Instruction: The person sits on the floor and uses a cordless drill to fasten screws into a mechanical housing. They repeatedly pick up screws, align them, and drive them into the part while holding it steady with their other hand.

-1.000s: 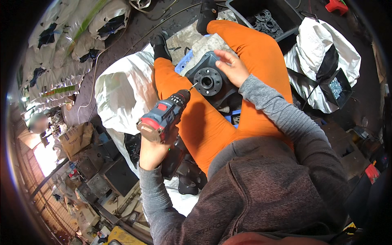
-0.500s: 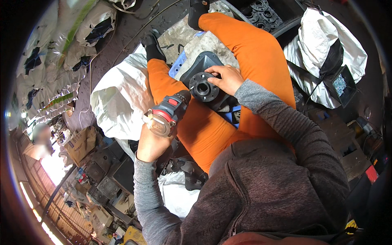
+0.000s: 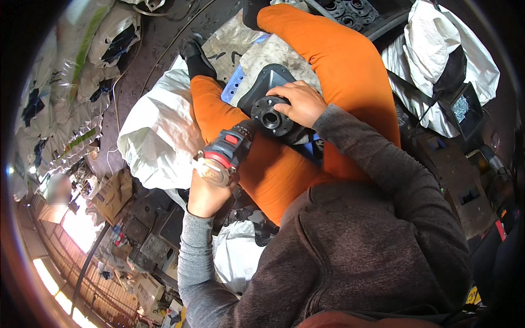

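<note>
My left hand (image 3: 206,194) is wrapped round the handle of a grey and red cordless drill (image 3: 227,150). The drill's nose meets the near-left rim of a round black flange (image 3: 283,126) with a hole in its middle and smaller holes round it. My right hand (image 3: 303,104) grips the flange's right rim, fingers over the top and thumb on its face. Below the flange is a black part with a wide, rounded plate (image 3: 275,76), set between my orange-trousered legs. The drill's tip and whatever fastener it touches are too small to make out.
A blue plastic crate (image 3: 234,85) shows beside the black part. White sacks (image 3: 164,126) stand to the left. At the right, a black tray of small shiny fasteners (image 3: 460,108) sits against another white sack (image 3: 429,33). A bin at the top holds several black flanges (image 3: 353,13).
The whole view has shifted slightly. The fingers of my right hand lie a little further over the flange's top edge. The drill stays against the flange's rim.
</note>
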### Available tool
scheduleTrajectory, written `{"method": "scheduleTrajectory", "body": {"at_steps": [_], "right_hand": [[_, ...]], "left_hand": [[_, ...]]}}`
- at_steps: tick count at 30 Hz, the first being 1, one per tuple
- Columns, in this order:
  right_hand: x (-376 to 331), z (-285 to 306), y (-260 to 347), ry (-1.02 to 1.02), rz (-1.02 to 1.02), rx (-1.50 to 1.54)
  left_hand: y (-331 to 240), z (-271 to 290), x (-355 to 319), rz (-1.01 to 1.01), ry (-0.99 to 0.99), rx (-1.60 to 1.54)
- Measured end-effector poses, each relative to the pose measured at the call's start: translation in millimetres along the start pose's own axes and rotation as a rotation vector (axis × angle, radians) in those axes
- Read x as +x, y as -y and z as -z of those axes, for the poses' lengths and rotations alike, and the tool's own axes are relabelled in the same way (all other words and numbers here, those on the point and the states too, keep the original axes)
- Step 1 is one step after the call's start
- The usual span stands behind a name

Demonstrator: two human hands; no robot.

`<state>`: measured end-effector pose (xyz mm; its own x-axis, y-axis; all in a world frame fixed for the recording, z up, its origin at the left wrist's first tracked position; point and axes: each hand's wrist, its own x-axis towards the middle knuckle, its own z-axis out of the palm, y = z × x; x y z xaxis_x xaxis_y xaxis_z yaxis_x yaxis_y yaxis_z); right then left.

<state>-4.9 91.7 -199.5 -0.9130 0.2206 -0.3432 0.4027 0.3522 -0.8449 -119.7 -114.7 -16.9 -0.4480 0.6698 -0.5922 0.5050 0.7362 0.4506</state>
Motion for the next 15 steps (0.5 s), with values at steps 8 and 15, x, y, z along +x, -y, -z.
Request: {"method": "scheduleTrajectory", "body": {"at_steps": [8, 15], "right_hand": [[20.2, -23.0, -13.4, -0.038, 0.133, 0.084], [-27.8, 25.7, -13.3, -0.451, 0.495, -0.082]], "left_hand": [[10.0, -19.4, -12.3, 0.146, -0.161, -0.393], [-43.7, -31.5, -24.4, -0.742, -0.378, 0.09]]}}
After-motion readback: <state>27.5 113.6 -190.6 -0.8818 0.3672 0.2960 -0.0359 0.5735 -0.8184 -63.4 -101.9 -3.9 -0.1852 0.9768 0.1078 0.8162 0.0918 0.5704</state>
